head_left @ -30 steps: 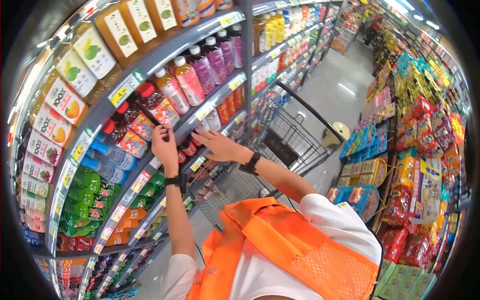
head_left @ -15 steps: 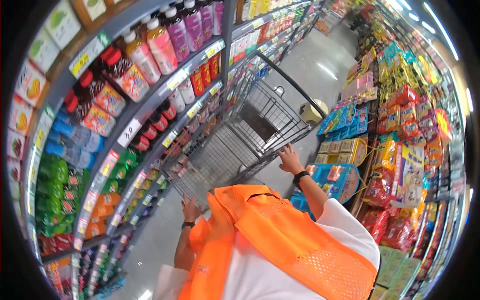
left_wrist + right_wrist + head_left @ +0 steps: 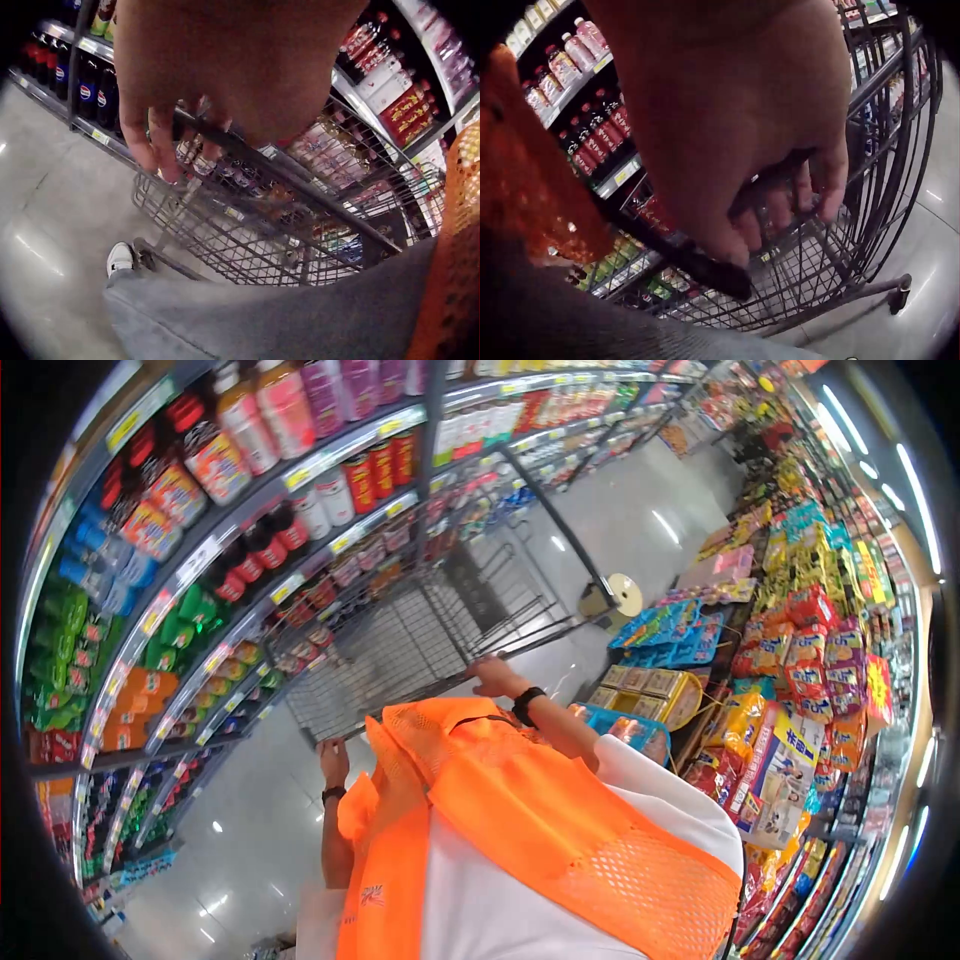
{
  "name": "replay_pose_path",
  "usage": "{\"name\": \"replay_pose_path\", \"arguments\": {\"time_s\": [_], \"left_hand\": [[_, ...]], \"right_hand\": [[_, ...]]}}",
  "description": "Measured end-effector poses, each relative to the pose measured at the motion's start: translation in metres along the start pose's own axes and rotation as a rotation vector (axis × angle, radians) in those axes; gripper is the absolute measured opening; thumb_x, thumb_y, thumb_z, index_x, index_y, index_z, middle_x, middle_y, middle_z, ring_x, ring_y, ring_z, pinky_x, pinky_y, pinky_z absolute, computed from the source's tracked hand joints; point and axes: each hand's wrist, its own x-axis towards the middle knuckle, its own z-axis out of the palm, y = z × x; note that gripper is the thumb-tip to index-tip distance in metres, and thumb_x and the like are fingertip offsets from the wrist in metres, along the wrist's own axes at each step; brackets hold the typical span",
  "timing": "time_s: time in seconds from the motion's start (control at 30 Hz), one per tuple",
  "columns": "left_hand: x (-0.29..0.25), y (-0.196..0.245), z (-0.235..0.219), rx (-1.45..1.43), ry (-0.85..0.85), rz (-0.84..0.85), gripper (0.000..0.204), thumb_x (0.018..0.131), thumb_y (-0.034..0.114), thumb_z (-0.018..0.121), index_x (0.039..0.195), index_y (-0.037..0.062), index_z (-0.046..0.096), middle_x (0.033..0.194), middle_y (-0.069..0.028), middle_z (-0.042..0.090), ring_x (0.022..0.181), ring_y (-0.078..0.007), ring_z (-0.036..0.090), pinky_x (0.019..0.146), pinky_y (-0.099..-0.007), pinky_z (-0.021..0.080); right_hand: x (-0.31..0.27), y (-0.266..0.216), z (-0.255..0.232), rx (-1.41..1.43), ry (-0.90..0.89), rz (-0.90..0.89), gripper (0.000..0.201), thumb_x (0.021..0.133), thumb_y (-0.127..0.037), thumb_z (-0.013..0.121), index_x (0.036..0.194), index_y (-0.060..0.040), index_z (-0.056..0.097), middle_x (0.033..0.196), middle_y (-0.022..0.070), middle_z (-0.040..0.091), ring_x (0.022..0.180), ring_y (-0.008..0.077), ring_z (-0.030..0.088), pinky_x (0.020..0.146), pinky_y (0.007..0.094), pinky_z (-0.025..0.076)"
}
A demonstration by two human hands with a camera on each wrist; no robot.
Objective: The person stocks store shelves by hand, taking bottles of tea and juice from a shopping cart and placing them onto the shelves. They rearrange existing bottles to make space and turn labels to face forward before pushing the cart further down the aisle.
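A wire shopping cart (image 3: 380,650) stands sideways in front of me, between the drink shelves and my body. My left hand (image 3: 334,762) holds the near rim at the cart's left end; in the left wrist view its fingers (image 3: 163,142) hook over the dark top bar (image 3: 300,184). Farther right along the same side, my right hand (image 3: 497,678) grips the rim. The right wrist view shows that hand's fingers (image 3: 780,210) curled round the bar, above the wire basket (image 3: 795,277). Both wrists wear dark bands.
Shelves of bottled drinks (image 3: 215,470) rise close on the left. To the right, a display of bagged snacks (image 3: 800,650) and blue trays (image 3: 625,730) lines the aisle. A round cream-coloured object (image 3: 612,596) stands past the cart handle (image 3: 560,525). Grey floor (image 3: 240,810) shows below.
Both hands have come away from the bottles on the shelf, down to the cart's near rim, and now hold it. The cart sits farther left in the head view.
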Motion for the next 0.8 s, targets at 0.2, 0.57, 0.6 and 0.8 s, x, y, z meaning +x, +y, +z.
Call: {"name": "replay_pose_path", "arguments": {"time_s": [0.2, 0.57, 0.6, 0.8], "left_hand": [[0.002, 0.065, 0.025, 0.140, -0.062, -0.399, 0.055, 0.097, 0.048, 0.056, 0.125, 0.0006, 0.060, 0.139, -0.0263, 0.049, 0.127, -0.0423, 0.051, 0.104, -0.0484, 0.044], [-0.005, 0.113, 0.018, 0.244, -0.252, -0.472, 0.077, 0.095, 0.056, 0.053, 0.133, -0.0111, 0.054, 0.146, -0.0333, 0.045, 0.139, -0.0440, 0.043, 0.114, -0.0485, 0.036], [-0.009, 0.119, 0.017, 0.231, -0.279, -0.491, 0.077, 0.095, 0.055, 0.055, 0.134, -0.0110, 0.054, 0.147, -0.0337, 0.045, 0.138, -0.0448, 0.043, 0.114, -0.0491, 0.035], [-0.029, 0.115, 0.038, 0.308, -0.263, -0.445, 0.078, 0.096, 0.060, 0.050, 0.128, -0.0102, 0.057, 0.142, -0.0321, 0.050, 0.135, -0.0433, 0.046, 0.111, -0.0473, 0.040]], "right_hand": [[-0.021, 0.011, -0.013, 0.135, 0.109, -0.185, 0.038, 0.075, -0.019, 0.073, 0.112, -0.0106, 0.068, 0.104, 0.0099, 0.066, 0.111, 0.0317, 0.058, 0.100, 0.0445, 0.047], [-0.050, 0.018, -0.033, 0.194, 0.232, -0.192, 0.033, 0.075, -0.011, 0.066, 0.108, -0.0112, 0.068, 0.091, 0.0087, 0.066, 0.105, 0.0316, 0.060, 0.084, 0.0444, 0.054], [-0.049, 0.019, -0.031, 0.189, 0.209, -0.149, 0.033, 0.074, -0.012, 0.068, 0.106, -0.0119, 0.069, 0.094, 0.0085, 0.067, 0.107, 0.0312, 0.060, 0.086, 0.0443, 0.055], [-0.051, 0.029, -0.013, 0.166, 0.282, -0.067, 0.027, 0.072, -0.015, 0.070, 0.099, -0.0162, 0.072, 0.090, 0.0071, 0.070, 0.104, 0.0298, 0.062, 0.079, 0.0442, 0.058]]}}
